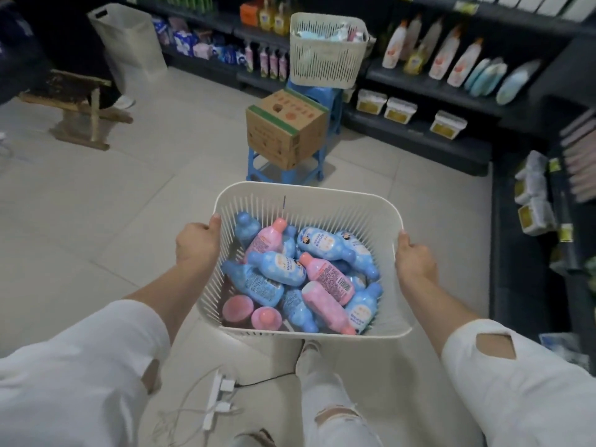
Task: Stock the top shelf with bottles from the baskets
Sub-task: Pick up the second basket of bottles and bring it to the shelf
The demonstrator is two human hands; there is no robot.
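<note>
Holds a cream, slatted plastic basket [322,204] above the pale tiled floor [96,204], left hand [196,243] and right hand [414,258] gripping opposite rims, fingers [215,221] curled round the edges. Carries inside a jumbled heap of rounded, glossy blue and pink bottles [280,269], mostly lying down.

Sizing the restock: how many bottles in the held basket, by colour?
Blue bottles: 8
Pink bottles: 5
Total: 13 showing in the basket; the pile may hide more.
</note>
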